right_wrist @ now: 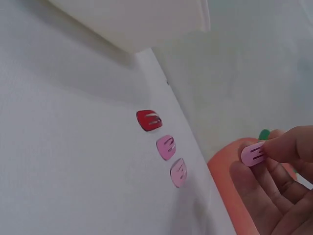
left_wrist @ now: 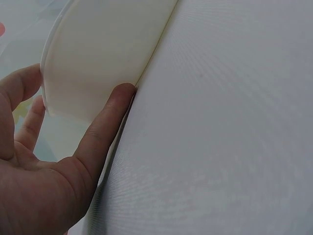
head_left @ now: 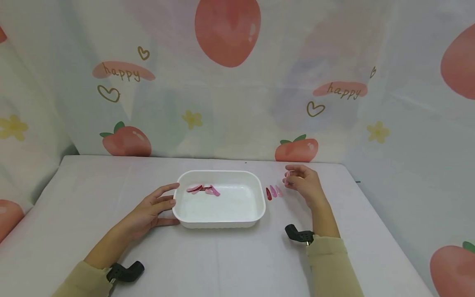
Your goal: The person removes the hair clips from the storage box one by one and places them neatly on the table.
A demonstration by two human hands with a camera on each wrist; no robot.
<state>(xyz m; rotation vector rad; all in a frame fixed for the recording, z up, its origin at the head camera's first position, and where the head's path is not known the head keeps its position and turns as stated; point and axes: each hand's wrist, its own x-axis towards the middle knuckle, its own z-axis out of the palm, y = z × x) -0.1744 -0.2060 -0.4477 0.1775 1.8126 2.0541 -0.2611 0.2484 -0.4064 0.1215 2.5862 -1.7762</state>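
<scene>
A pink snap hair clip (right_wrist: 252,154) is pinched between the fingertips of my right hand (head_left: 302,181), raised over the table to the right of a row of clips. That row, beside the tray's right end, has a red hair clip (right_wrist: 149,120), a pink hair clip (right_wrist: 166,147) and a pale pink hair clip (right_wrist: 179,173). My left hand (head_left: 152,208) rests against the left end of a white plastic tray (head_left: 222,225), its fingers spread and touching the rim and side. Inside the tray, toward the left, lies a small heap of several pink and red hair clips (head_left: 213,191).
A white cloth covers the table (head_left: 222,264). Behind it hangs a printed curtain (head_left: 230,111) with fruit, hearts and lettering. A black wrist camera (head_left: 128,272) is strapped at the left sleeve, and another black camera (head_left: 297,234) at the right sleeve.
</scene>
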